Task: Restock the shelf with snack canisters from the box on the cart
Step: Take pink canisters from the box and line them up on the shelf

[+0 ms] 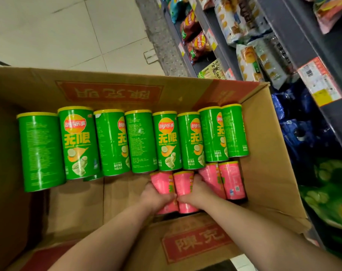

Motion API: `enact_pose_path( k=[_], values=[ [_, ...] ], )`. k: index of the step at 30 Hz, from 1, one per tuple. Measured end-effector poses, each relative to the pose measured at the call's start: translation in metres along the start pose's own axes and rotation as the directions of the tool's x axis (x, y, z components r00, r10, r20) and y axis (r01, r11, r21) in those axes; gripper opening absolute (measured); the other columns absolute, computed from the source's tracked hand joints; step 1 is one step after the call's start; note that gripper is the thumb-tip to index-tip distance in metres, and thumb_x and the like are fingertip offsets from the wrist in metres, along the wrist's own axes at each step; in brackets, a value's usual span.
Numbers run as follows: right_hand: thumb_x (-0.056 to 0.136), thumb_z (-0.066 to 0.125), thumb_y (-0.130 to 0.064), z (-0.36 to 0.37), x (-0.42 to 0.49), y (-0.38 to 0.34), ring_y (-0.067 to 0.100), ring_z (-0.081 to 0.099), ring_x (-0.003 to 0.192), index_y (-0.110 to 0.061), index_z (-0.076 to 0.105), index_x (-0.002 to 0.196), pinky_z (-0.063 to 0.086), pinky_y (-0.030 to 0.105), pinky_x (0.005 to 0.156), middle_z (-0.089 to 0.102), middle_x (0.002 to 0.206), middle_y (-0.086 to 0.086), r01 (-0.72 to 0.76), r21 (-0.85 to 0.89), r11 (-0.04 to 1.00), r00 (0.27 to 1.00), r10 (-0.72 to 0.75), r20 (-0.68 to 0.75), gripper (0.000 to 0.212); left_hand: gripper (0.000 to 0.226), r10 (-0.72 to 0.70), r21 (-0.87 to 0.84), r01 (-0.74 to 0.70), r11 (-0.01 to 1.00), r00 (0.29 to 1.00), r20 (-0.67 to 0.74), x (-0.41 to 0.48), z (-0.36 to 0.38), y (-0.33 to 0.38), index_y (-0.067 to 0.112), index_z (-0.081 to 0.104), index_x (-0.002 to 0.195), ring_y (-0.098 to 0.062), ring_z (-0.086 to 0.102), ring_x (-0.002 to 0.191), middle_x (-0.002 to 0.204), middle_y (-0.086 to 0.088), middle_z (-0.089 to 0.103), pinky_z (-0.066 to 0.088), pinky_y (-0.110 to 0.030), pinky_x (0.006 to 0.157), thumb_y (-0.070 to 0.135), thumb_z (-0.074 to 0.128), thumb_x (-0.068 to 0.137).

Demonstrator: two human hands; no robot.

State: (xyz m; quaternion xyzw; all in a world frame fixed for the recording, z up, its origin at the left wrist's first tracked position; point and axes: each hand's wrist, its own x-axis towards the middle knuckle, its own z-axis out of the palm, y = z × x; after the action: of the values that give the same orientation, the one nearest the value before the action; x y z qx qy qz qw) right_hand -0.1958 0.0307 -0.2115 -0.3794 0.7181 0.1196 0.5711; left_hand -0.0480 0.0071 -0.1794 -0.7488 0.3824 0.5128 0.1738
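Note:
An open cardboard box [260, 173] holds a row of several green snack canisters [139, 141] lying on their sides with yellow lids toward the far wall. Nearer me, at the right, lie several pink canisters. My left hand [153, 196] grips the leftmost pink canister [162, 184]. My right hand [195, 192] grips the pink canister [183, 184] beside it. Both hands are down inside the box, side by side and touching. Two more pink canisters [231, 179] lie against the box's right wall.
Shelves [295, 42] with bagged snacks and price tags run along the right. Blue and green bags [326, 192] fill the lower shelf next to the box. Tiled floor [68, 30] lies beyond the box. The box's left near part shows bare cardboard bottom [76, 204].

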Motion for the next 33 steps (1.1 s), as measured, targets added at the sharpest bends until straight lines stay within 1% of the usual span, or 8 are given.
enact_pose_path(
  k=[5, 7, 10, 16, 19, 22, 27, 33],
  values=[
    [0.059, 0.070, -0.056, -0.012, -0.004, 0.001, 0.024, 0.053, 0.120, -0.022, 0.040, 0.138, 0.043, 0.027, 0.098, 0.051, 0.136, 0.005, 0.003, 0.124, 0.992, 0.999, -0.009, 0.045, 0.092, 0.073, -0.116, -0.165, 0.140, 0.976, 0.982, 0.150, -0.007, -0.006, 0.000, 0.014, 0.057, 0.117, -0.025, 0.066, 0.086, 0.103, -0.010, 0.067, 0.050, -0.026, 0.067, 0.064, 0.069, 0.065],
    [0.068, 0.070, -0.048, -0.018, -0.010, -0.001, 0.025, 0.051, 0.122, -0.018, 0.040, 0.140, 0.043, 0.027, 0.098, 0.049, 0.138, 0.007, -0.009, 0.115, 0.993, 0.999, 0.003, 0.053, 0.083, 0.069, -0.139, -0.211, 0.193, 0.958, 0.959, 0.245, -0.015, -0.009, 0.003, 0.015, 0.059, 0.101, -0.022, 0.059, 0.063, 0.080, -0.010, 0.063, 0.038, -0.019, 0.051, 0.071, 0.063, 0.060],
    [0.074, 0.068, -0.044, -0.024, -0.019, 0.001, 0.026, 0.052, 0.121, -0.015, 0.040, 0.139, 0.044, 0.026, 0.096, 0.050, 0.136, 0.009, -0.035, 0.076, 0.996, 0.999, 0.033, 0.020, 0.077, 0.056, -0.158, -0.170, 0.214, 0.962, 0.943, 0.292, -0.024, -0.014, 0.004, 0.018, 0.055, 0.092, -0.018, 0.051, 0.052, 0.067, -0.007, 0.056, 0.030, -0.015, 0.045, 0.071, 0.055, 0.075],
    [0.075, 0.067, -0.047, -0.026, -0.028, -0.002, 0.025, 0.058, 0.113, -0.017, 0.054, 0.126, 0.044, 0.024, 0.087, 0.059, 0.125, 0.009, -0.071, 0.060, 0.996, 0.994, 0.076, -0.079, 0.061, 0.044, -0.067, -0.213, 0.119, 0.970, 0.969, 0.237, -0.037, -0.024, 0.002, 0.018, 0.052, 0.081, -0.013, 0.052, 0.054, 0.066, -0.002, 0.056, 0.030, -0.014, 0.047, 0.062, 0.052, 0.084],
    [0.075, 0.069, -0.040, -0.022, -0.027, -0.002, 0.023, 0.060, 0.100, -0.015, 0.057, 0.121, 0.043, 0.023, 0.080, 0.062, 0.110, 0.008, -0.065, 0.146, 0.987, 0.993, 0.079, -0.090, 0.053, 0.040, -0.047, -0.233, 0.094, 0.968, 0.978, 0.202, -0.037, -0.033, -0.006, 0.017, 0.053, 0.088, -0.015, 0.054, 0.055, 0.069, -0.004, 0.058, 0.034, -0.013, 0.046, 0.057, 0.057, 0.084],
    [0.073, 0.070, -0.039, -0.017, -0.031, 0.000, 0.026, 0.058, 0.105, -0.011, 0.049, 0.131, 0.044, 0.026, 0.085, 0.059, 0.117, 0.009, -0.079, 0.201, 0.976, 0.988, 0.104, -0.115, 0.067, 0.040, -0.043, -0.252, 0.091, 0.964, 0.981, 0.190, -0.041, -0.040, -0.014, 0.018, 0.052, 0.092, -0.017, 0.054, 0.064, 0.076, -0.006, 0.059, 0.035, -0.020, 0.057, 0.057, 0.058, 0.083],
    [0.073, 0.071, -0.039, -0.014, -0.042, -0.004, 0.032, 0.048, 0.125, -0.008, 0.019, 0.147, 0.042, 0.034, 0.101, 0.045, 0.140, 0.015, -0.096, 0.251, 0.963, 0.984, 0.130, -0.121, 0.096, 0.040, -0.022, -0.239, 0.060, 0.969, 0.987, 0.159, -0.049, -0.049, -0.021, 0.020, 0.048, 0.086, -0.016, 0.053, 0.069, 0.081, -0.005, 0.058, 0.034, -0.022, 0.060, 0.059, 0.057, 0.083],
    [0.071, 0.071, -0.036, -0.018, -0.066, -0.009, 0.030, 0.054, 0.115, -0.006, 0.025, 0.143, 0.047, 0.030, 0.091, 0.050, 0.130, 0.015, -0.089, 0.335, 0.938, 0.975, 0.151, -0.163, 0.090, 0.040, 0.018, -0.221, 0.014, 0.975, 0.990, 0.139, -0.060, -0.047, -0.024, 0.021, 0.051, 0.087, -0.017, 0.054, 0.073, 0.085, -0.004, 0.059, 0.035, -0.023, 0.065, 0.059, 0.059, 0.081]
  ],
)
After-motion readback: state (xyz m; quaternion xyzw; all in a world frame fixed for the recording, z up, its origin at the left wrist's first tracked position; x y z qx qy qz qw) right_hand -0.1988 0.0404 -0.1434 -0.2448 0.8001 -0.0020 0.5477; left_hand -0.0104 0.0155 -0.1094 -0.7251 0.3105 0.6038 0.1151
